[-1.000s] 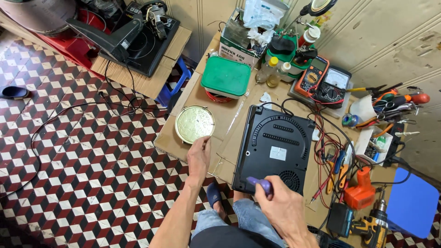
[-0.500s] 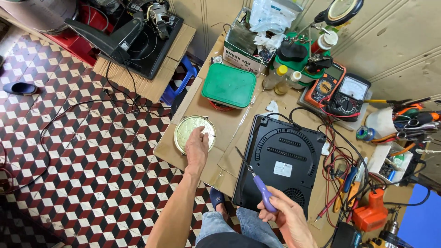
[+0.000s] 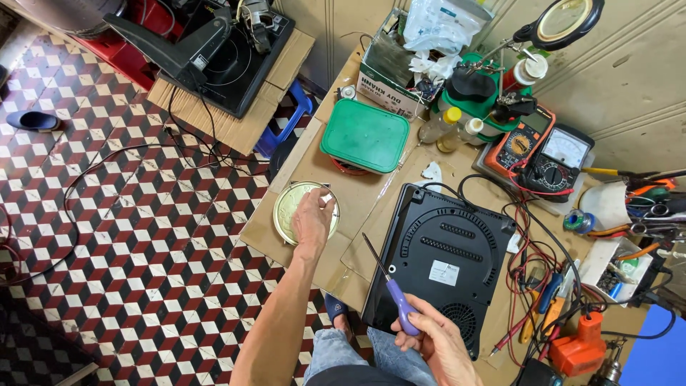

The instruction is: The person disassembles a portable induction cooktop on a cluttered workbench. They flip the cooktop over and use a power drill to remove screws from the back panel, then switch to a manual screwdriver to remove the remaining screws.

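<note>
Reaching forward over the cardboard-covered bench, the left hand rests on a round, shallow, pale metal lid, fingertips pinched at its far rim; whether a small part sits between them cannot be told. The right hand, close to the body, is closed around the purple handle of a slim screwdriver whose blade points up and left, clear of any surface. The hands are well apart.

Between and beyond them lies a black, flat rectangular appliance, turned underside up, its vent slots showing. Judged from this, loose fasteners are best set well inside the lid, away from its edge, while the screwdriver tip is kept off the casing and the wires to the right.

Labels and packages:
- A small white rectangular label sits on the appliance underside, just ahead of the right hand.
- A green rectangular plastic box lid lies ahead of the left hand, unmarked.
- An open cardboard carton with a green-and-white printed side stands further ahead, a clear plastic bag on top.
- Two meters, one orange-cased and one grey with a white dial, lie far right of the left hand.
- A blue panel shows at the right edge.
</note>
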